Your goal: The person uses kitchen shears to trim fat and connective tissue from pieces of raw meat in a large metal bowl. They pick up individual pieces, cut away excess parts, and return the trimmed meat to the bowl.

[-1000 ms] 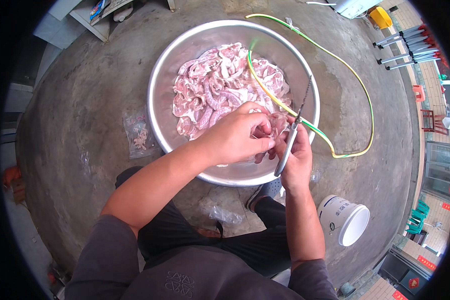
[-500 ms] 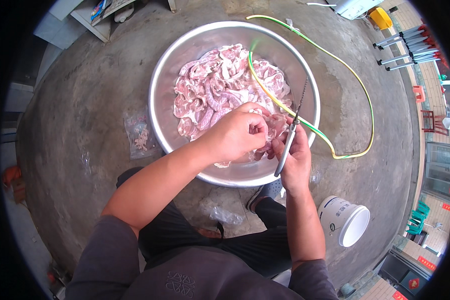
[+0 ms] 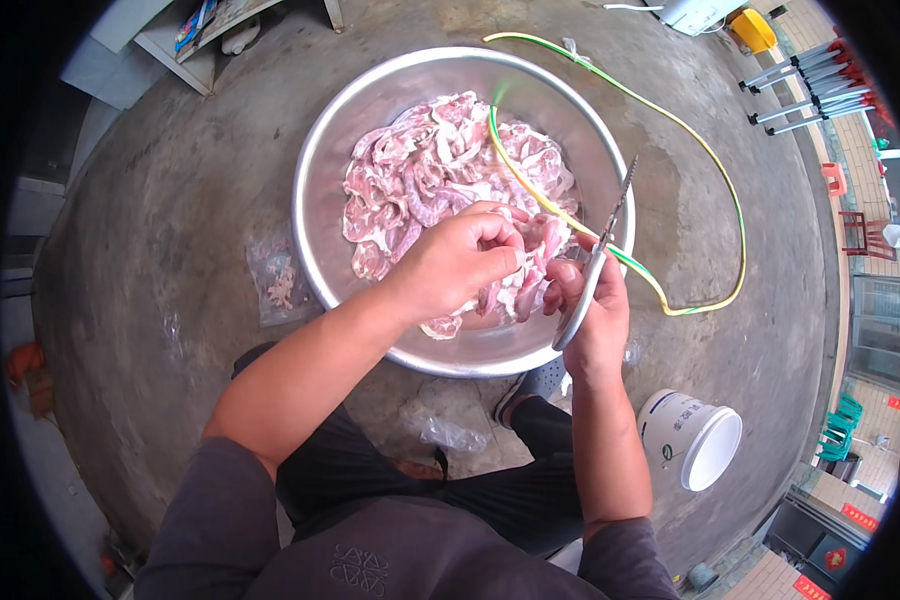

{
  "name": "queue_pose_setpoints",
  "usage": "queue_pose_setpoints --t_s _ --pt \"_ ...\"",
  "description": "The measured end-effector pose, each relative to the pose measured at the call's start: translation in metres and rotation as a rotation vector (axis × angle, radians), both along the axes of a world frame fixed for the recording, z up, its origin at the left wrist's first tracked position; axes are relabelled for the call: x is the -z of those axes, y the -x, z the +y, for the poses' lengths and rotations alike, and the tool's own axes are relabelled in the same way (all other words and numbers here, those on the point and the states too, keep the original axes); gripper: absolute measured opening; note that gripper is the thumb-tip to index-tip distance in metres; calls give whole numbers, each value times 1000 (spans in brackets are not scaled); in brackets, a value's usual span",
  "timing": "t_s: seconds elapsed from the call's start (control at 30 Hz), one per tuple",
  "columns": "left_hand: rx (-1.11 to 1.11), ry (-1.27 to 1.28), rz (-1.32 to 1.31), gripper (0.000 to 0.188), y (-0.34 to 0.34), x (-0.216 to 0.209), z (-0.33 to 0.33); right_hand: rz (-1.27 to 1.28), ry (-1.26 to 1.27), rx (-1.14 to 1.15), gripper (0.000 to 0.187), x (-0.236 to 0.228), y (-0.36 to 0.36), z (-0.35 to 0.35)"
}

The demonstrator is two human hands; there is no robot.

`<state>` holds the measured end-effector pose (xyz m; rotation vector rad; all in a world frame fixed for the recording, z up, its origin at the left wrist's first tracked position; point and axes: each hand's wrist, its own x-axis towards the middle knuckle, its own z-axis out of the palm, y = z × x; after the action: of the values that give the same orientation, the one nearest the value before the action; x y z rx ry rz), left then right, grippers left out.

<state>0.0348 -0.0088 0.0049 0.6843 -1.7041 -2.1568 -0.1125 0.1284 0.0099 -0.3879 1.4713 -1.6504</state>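
A wide metal basin (image 3: 315, 235) on the floor holds a heap of raw pink meat (image 3: 380, 215) in water. My left hand (image 3: 470, 260) is closed in a pinch on the left side of a piece of meat (image 3: 542, 245) lifted over the near right part of the basin. From the right, my right hand (image 3: 602, 325) is closed around scissors (image 3: 585, 298) with grey-white handles, their dark toothed blades pointing up and away. Fingertips of that hand are beside the lifted piece; whether they touch it is unclear. My left fingertips are partly hidden.
A yellow-green hose (image 3: 715, 165) loops over the basin's right rim into the meat. Nearby on the floor are a white bucket (image 3: 670, 430) lying tilted, a clear bag with scraps (image 3: 280, 285) and crumpled plastic (image 3: 450, 432). My shoe (image 3: 540, 380) stands close to the basin.
My left hand has shifted slightly left, and the lifted meat has turned and spread out. In my right hand the scissors lean further right, with the blades now across the basin's right rim.
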Motion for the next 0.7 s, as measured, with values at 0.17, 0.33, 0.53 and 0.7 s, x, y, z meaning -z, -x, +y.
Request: queue_pose_setpoints --t_s 0.17,0.33,0.53,0.7 --pt "-10 76 -22 7 2 -3 10 0 23 -48 54 -3 -10 0" --pt "-23 362 -104 9 4 -2 13 80 26 -93 49 0 -10 2" --pt "36 433 -169 14 0 -5 11 154 -31 -178 51 -10 -17 0" --pt "28 444 -201 9 1 -10 12 158 -11 -189 51 -12 -19 -1"
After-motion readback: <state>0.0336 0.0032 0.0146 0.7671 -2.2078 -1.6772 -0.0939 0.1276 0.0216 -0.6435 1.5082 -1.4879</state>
